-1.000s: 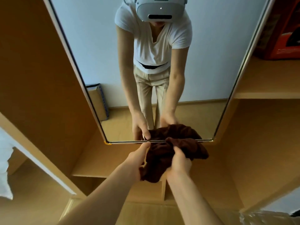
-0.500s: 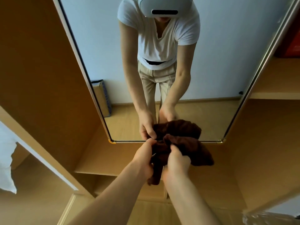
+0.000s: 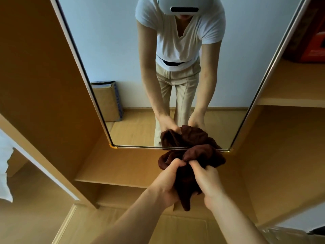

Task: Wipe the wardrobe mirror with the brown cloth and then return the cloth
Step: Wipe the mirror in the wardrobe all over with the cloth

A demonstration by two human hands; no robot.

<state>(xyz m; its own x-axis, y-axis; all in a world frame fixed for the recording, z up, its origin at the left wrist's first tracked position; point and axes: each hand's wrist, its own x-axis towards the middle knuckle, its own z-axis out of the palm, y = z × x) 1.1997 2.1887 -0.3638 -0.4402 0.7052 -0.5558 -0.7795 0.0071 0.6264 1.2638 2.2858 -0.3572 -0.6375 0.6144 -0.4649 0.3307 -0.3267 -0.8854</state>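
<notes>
wooden wardrobe shelf (image 3: 123,166), low centre-left. upper shelf (image 3: 295,88), right, bearing a red box (image 3: 314,51). cardboard box (image 3: 107,103), blue patterned side, seen in reflection, against a pale wall (image 3: 109,41). white fabric (image 3: 4,173), left edge. clear plastic (image 3: 284,235), lower right.

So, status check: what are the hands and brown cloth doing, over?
Both left hand and right hand grip the brown cloth, bunched. Cloth at the mirror bottom edge, contact unclear. Nothing blocking.
</notes>
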